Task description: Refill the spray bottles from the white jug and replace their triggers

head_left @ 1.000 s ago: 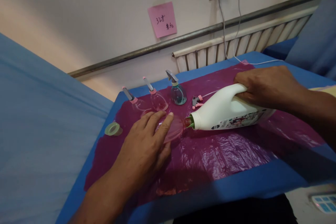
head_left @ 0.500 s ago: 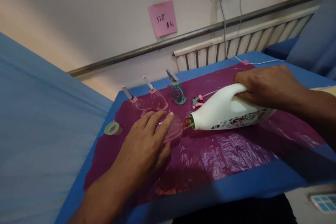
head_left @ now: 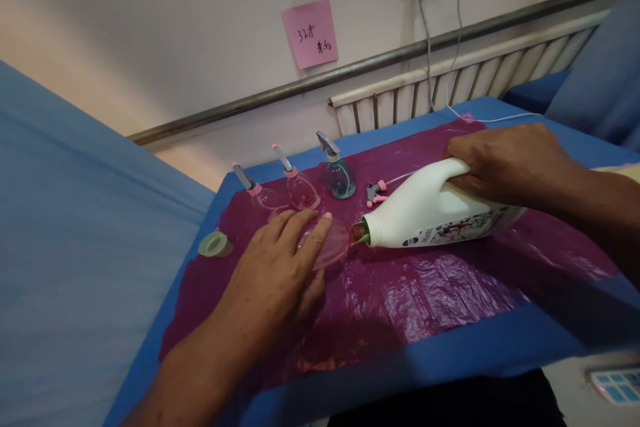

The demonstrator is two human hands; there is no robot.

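Mid-frame, left hand (head_left: 275,260), fingers slightly parted, is cupping pinkish bottle (head_left: 334,247); right hand (head_left: 510,161), fingers curled, is gripping white jug (head_left: 407,213); bottle slipping could cause spills.

Left hand (head_left: 280,257) bare, wrist bare, left forearm (head_left: 200,360) bare out to frame edge. Right hand (head_left: 505,160) likewise, right forearm (head_left: 607,207) uncovered as far as visible. Left: slim fingers, short nail on one fingertip, creased knuckles. Right fingertips hidden. Black garment (head_left: 445,403) at bottom centre, plain, sloping edge on right; weave and seams too dark to read.
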